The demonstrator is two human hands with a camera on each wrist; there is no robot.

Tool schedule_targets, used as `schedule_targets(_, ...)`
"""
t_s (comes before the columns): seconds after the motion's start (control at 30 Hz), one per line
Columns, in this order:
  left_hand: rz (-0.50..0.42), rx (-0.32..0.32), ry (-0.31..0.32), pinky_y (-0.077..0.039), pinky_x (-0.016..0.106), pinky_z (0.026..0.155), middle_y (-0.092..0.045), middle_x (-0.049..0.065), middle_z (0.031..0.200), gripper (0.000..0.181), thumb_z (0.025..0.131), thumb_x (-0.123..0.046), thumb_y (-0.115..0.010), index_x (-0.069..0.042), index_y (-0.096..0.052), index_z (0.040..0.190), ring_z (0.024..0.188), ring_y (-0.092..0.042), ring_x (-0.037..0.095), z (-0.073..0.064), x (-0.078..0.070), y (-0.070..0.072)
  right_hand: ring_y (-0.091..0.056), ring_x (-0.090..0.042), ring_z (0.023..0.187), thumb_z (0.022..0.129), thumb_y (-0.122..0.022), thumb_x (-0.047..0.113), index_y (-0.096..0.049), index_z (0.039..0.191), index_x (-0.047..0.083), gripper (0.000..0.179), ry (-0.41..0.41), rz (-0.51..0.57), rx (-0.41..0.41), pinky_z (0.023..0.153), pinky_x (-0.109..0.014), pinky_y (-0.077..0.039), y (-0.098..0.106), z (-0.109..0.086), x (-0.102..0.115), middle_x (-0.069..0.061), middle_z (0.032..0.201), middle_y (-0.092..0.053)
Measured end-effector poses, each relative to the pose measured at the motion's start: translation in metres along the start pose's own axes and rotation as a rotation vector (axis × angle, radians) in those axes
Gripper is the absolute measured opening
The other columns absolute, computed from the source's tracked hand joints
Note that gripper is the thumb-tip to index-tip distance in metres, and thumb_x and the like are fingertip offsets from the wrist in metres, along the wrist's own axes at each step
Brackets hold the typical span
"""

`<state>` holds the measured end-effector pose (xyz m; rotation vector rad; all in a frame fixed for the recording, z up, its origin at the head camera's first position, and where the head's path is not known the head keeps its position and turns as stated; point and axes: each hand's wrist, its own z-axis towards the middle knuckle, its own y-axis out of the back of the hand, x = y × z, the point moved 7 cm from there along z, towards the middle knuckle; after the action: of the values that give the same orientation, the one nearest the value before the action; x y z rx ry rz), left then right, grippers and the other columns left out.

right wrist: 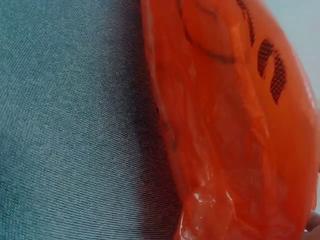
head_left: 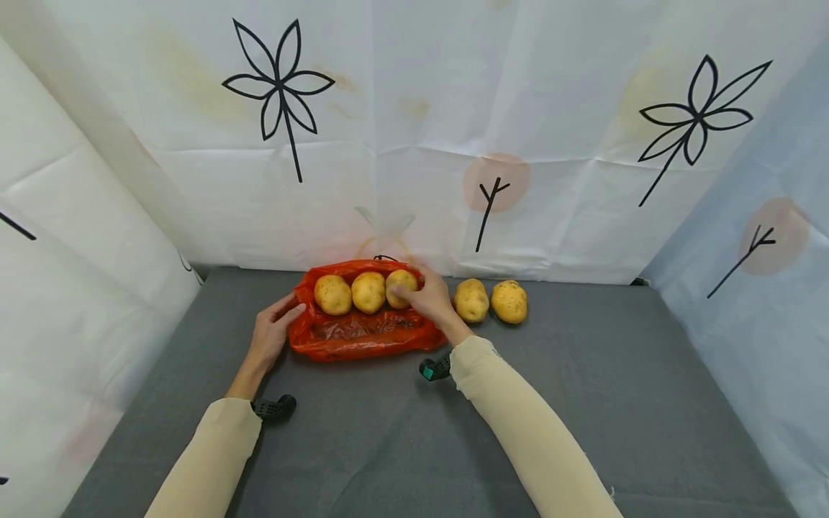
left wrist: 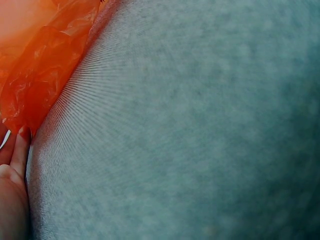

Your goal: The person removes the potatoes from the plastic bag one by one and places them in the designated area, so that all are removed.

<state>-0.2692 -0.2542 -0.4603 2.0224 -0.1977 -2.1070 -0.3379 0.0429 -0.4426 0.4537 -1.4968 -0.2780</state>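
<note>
A red plastic bag (head_left: 363, 345) lies with its opening spread at the back of the table. Inside it, a potato (head_left: 333, 295) and another potato (head_left: 369, 292) sit side by side. My right hand (head_left: 430, 296) holds a third potato (head_left: 399, 286) at the right of this row, its thumb across the front. At the bag's left end, my left hand (head_left: 270, 332) pinches the plastic edge. In the left wrist view, fingers (left wrist: 20, 155) meet the bag's corner. The bag's side fills much of the right wrist view, hiding most of the right hand.
Right of the bag, a potato (head_left: 470, 301) and one more potato (head_left: 509, 302) lie on the grey table (head_left: 363, 446). A white patterned cloth (head_left: 414, 129) hangs behind the table and along both sides. Each wrist wears a dark camera.
</note>
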Motion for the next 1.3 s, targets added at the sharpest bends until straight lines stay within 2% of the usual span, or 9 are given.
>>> schedule_targets(0.17,-0.002,-0.002,-0.015,-0.04,0.011,0.095,-0.045,0.025,0.151,0.053,0.104,-0.018,-0.059,0.004,-0.045,0.149,0.138,-0.043,0.034,-0.002,-0.004,-0.001,-0.041,-0.033,0.14,0.089,-0.079,0.028,-0.045,0.154,0.015,0.074,-0.011,-0.063,0.055,0.114,-0.049,-0.033,-0.004,-0.003,-0.007,-0.01,0.156,-0.043)
schedule_targets(0.33,-0.02,-0.008,-0.003,-0.038,0.008,0.094,-0.047,0.022,0.151,0.053,0.103,-0.018,-0.06,0.004,-0.046,0.149,0.14,-0.041,0.035,-0.002,-0.003,-0.001,-0.048,-0.033,0.133,0.089,-0.08,0.029,-0.047,0.152,0.018,0.072,0.048,-0.111,0.092,0.11,-0.05,-0.039,-0.007,-0.005,-0.009,-0.011,0.151,-0.048)
schedule_targets(0.47,-0.012,-0.004,0.003,-0.038,0.013,0.1,-0.046,0.021,0.152,0.053,0.103,-0.018,-0.06,0.003,-0.045,0.15,0.141,-0.039,0.034,-0.003,-0.003,-0.001,-0.05,-0.032,0.132,0.089,-0.081,0.023,-0.048,0.15,0.015,0.069,0.095,-0.071,0.093,0.108,-0.049,-0.041,-0.008,-0.008,-0.006,-0.012,0.15,-0.049)
schedule_targets(0.63,-0.002,-0.004,0.008,-0.038,0.017,0.103,-0.046,0.02,0.152,0.053,0.104,-0.018,-0.06,0.003,-0.046,0.15,0.141,-0.04,0.033,-0.004,-0.003,-0.001,-0.051,-0.03,0.129,0.088,-0.082,0.022,-0.05,0.149,0.017,0.069,0.114,-0.035,0.087,0.106,-0.049,-0.043,-0.003,-0.013,-0.003,-0.009,0.149,-0.05)
schedule_targets(0.77,-0.009,-0.005,0.007,-0.038,0.014,0.101,-0.046,0.02,0.152,0.052,0.104,-0.018,-0.06,0.003,-0.046,0.15,0.14,-0.041,0.033,-0.003,-0.003,-0.001,-0.053,-0.03,0.126,0.087,-0.083,0.023,-0.051,0.148,0.02,0.069,0.132,0.005,0.088,0.103,-0.049,-0.046,0.003,-0.02,0.001,-0.007,0.149,-0.049)
schedule_targets(1.0,-0.025,0.006,0.002,-0.038,0.01,0.097,-0.045,0.02,0.153,0.053,0.104,-0.018,-0.059,0.003,-0.045,0.15,0.142,-0.039,0.034,-0.003,-0.002,-0.002,-0.053,-0.03,0.123,0.088,-0.082,0.018,-0.05,0.15,0.021,0.071,0.174,0.152,0.106,0.098,-0.051,-0.049,0.018,-0.036,0.011,-0.009,0.148,-0.047)
schedule_targets(1.2,-0.046,0.009,0.002,-0.038,0.007,0.093,-0.044,0.021,0.153,0.054,0.104,-0.019,-0.06,0.003,-0.044,0.151,0.142,-0.038,0.034,-0.003,-0.002,-0.002,-0.053,-0.03,0.125,0.089,-0.081,0.015,-0.047,0.152,0.021,0.071,0.214,0.203,0.119,0.104,-0.049,-0.045,0.036,-0.052,0.018,-0.009,0.146,-0.049)
schedule_targets(1.3,-0.044,0.008,0.0,-0.038,0.007,0.094,-0.044,0.021,0.153,0.054,0.104,-0.019,-0.06,0.003,-0.044,0.15,0.142,-0.039,0.034,-0.004,-0.003,-0.002,-0.051,-0.033,0.125,0.088,-0.081,0.013,-0.047,0.152,0.018,0.072,0.227,0.23,0.113,0.103,-0.053,-0.045,0.048,-0.059,0.017,-0.013,0.143,-0.049)
